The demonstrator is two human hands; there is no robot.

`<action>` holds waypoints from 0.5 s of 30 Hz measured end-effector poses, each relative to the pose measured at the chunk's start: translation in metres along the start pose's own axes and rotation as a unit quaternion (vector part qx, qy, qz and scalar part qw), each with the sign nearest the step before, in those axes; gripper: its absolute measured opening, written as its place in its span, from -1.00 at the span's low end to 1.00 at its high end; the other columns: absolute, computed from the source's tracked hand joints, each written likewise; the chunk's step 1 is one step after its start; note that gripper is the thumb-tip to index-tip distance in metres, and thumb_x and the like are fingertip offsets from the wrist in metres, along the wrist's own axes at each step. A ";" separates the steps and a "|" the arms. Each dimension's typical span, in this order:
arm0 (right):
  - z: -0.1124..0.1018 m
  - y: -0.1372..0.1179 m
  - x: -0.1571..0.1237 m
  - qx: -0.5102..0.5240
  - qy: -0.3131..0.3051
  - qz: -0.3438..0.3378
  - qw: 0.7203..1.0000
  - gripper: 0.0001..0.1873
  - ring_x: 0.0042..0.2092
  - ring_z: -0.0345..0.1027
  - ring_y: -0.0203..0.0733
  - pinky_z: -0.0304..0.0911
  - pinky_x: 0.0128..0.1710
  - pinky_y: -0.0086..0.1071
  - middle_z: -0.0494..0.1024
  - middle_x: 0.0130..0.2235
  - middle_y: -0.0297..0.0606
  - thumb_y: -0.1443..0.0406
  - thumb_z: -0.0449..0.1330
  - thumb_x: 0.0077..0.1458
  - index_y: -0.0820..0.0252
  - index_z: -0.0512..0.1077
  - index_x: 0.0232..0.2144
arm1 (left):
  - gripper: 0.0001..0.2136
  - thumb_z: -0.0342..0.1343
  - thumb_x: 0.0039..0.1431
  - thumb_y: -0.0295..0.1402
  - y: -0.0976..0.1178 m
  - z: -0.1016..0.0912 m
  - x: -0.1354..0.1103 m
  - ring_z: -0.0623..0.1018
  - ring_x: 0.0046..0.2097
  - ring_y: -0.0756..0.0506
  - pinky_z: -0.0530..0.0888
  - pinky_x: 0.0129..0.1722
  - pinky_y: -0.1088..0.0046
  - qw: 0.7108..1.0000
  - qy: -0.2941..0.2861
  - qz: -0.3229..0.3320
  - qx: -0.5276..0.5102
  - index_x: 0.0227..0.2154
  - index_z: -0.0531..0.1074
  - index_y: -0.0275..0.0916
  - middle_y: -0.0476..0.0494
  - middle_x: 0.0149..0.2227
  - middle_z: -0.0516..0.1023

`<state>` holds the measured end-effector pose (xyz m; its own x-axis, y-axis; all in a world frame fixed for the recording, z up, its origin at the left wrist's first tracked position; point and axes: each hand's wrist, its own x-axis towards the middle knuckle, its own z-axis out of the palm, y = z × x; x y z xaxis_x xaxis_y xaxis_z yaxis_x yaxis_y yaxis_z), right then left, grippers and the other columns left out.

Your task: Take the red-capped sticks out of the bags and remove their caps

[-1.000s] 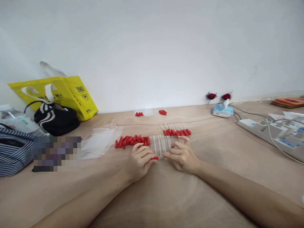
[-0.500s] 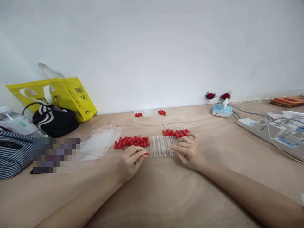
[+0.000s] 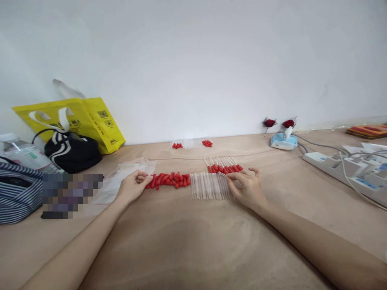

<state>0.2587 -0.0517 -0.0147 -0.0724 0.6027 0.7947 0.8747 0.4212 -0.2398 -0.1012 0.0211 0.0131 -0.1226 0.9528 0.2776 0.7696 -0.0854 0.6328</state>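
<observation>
My left hand [image 3: 133,187] is at the left end of a pile of red rubber dropper bulbs [image 3: 172,179], its thumb and finger pinched at the outermost bulb, which they partly hide. A row of clear dropper tubes [image 3: 208,187] lies side by side just right of the pile. Over the right end of that row, my right hand [image 3: 248,187] pinches one thin clear dropper tube [image 3: 222,174], its tip pointing up-left. Behind the tubes lie several assembled droppers [image 3: 223,167], red bulbs toward me and thin stems pointing away.
Clear zip bags [image 3: 111,181] lie left of the bulbs, near a yellow bag [image 3: 105,125] and a black pouch [image 3: 72,153]. Small red bulbs on plastic [image 3: 190,143] sit by the wall. To the right are a tissue pack [image 3: 284,141] and a power strip [image 3: 320,161] with cables.
My left hand has moved left, from in front of the tubes to the pile's left end; the bulb it held in front is no longer seen there. My right hand has raised its tube's tip slightly.
</observation>
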 end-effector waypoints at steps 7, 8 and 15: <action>0.005 0.002 -0.001 -0.063 -0.032 -0.056 0.996 -0.81 -0.40 0.26 -0.31 -0.20 -0.05 -0.20 0.51 -0.53 -0.39 0.34 0.06 0.03 0.10 0.48 -0.47 | -0.68 -0.04 -0.09 -0.10 0.014 -0.004 -0.006 0.50 -0.43 -0.07 0.37 -0.41 0.49 0.999 0.016 -0.007 0.041 -0.46 0.41 -0.26 -0.07 -0.49 0.52; 0.006 0.001 -0.001 -0.066 -0.046 -0.056 0.995 -0.81 -0.40 0.25 -0.31 -0.20 -0.05 -0.20 0.51 -0.52 -0.38 0.33 0.06 0.04 0.09 0.48 -0.47 | -0.69 -0.06 -0.07 -0.11 0.014 -0.006 -0.006 0.50 -0.43 -0.07 0.36 -0.42 0.49 0.998 0.026 0.002 0.057 -0.47 0.41 -0.25 -0.07 -0.49 0.51; 0.002 -0.008 0.001 -0.068 -0.135 -0.046 0.987 -0.72 -0.31 0.23 -0.20 -0.20 -0.06 -0.16 0.50 -0.43 -0.28 0.12 0.04 0.06 0.12 0.47 -0.36 | -0.77 -0.08 0.03 -0.22 0.031 0.001 -0.022 0.45 -0.41 -0.06 0.33 -0.39 0.47 0.969 0.098 0.179 0.140 -0.45 0.41 -0.23 -0.06 -0.45 0.50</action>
<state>0.2508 -0.0526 -0.0133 -0.2645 0.7322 0.6276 0.9129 0.3999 -0.0818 -0.0744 -0.0024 0.0260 0.0873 0.8005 0.5929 0.9211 -0.2915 0.2580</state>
